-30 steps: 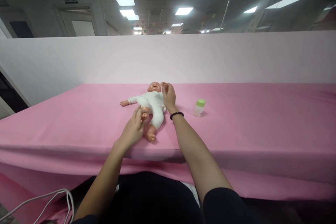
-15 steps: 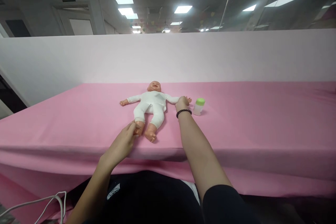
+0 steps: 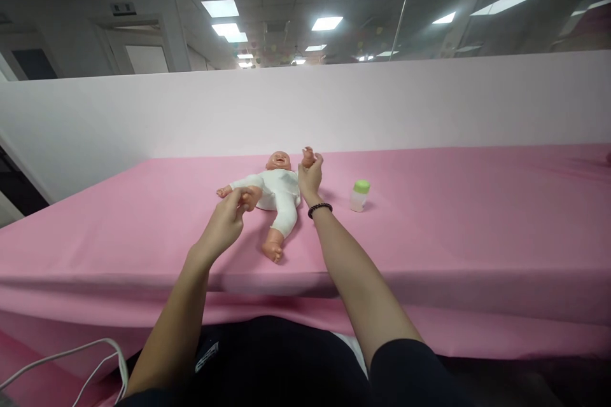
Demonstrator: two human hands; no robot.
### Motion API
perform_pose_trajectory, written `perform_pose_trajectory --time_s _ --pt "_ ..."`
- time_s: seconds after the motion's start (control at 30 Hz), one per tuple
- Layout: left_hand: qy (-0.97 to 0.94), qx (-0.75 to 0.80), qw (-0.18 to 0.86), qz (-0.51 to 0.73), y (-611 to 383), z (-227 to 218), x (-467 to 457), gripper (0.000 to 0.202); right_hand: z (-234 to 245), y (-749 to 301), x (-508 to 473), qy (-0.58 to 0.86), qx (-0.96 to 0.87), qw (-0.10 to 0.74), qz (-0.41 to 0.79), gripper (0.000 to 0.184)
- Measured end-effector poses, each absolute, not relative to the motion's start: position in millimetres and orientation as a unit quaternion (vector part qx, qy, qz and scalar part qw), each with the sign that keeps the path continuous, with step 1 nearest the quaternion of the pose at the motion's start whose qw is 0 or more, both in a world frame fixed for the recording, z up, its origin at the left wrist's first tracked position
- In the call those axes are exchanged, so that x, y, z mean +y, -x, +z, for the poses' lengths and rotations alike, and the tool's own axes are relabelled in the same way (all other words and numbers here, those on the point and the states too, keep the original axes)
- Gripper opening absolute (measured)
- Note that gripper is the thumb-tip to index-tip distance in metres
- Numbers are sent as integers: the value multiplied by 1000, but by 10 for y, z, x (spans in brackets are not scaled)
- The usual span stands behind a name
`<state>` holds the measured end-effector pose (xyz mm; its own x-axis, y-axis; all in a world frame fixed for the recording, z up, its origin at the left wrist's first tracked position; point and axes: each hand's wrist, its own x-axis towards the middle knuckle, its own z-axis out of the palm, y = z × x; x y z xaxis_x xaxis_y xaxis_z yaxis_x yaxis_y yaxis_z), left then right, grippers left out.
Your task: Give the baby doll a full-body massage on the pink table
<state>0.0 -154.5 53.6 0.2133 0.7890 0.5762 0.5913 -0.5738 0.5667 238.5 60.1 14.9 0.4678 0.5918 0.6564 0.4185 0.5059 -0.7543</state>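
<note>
A baby doll (image 3: 281,187) in a white suit lies on its back on the pink-covered table, head toward the wall. My left hand (image 3: 228,216) is closed around one foot of the doll (image 3: 252,197), and that leg is bent up off the cloth. With my right hand (image 3: 311,177) I grip the doll's arm near the wrist; its small hand (image 3: 308,156) sticks up above my fingers. The doll's other leg (image 3: 279,232) rests stretched toward me, and its other arm (image 3: 238,184) lies out to the left.
A small clear bottle with a green lid (image 3: 360,196) stands to the right of my right forearm. Behind the pink tablecloth (image 3: 453,216) rises a low white wall (image 3: 405,108) with glass above. White cables (image 3: 102,346) hang at the lower left.
My left hand has lifted the doll's foot up and away from me, bending the leg. My right hand has raised the doll's arm off the table and drawn it inward to the left.
</note>
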Motion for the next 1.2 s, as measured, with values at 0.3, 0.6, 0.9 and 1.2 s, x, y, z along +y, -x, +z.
perform_pose_trajectory --time_s 0.3,0.6,0.9,1.2 --pt "-817 429 59 381 -182 561 -915 45 89 -2242 419 493 -694 523 -33 47" --pt "-823 391 72 405 -254 430 -749 35 85 -2233 407 494 -737 460 -37 58" --pt "-764 443 144 447 -57 445 -1404 21 110 -2326 545 456 -546 697 94 32" --pt "-768 500 199 348 219 96 -1916 26 8 -2655 746 502 -393 756 146 35"
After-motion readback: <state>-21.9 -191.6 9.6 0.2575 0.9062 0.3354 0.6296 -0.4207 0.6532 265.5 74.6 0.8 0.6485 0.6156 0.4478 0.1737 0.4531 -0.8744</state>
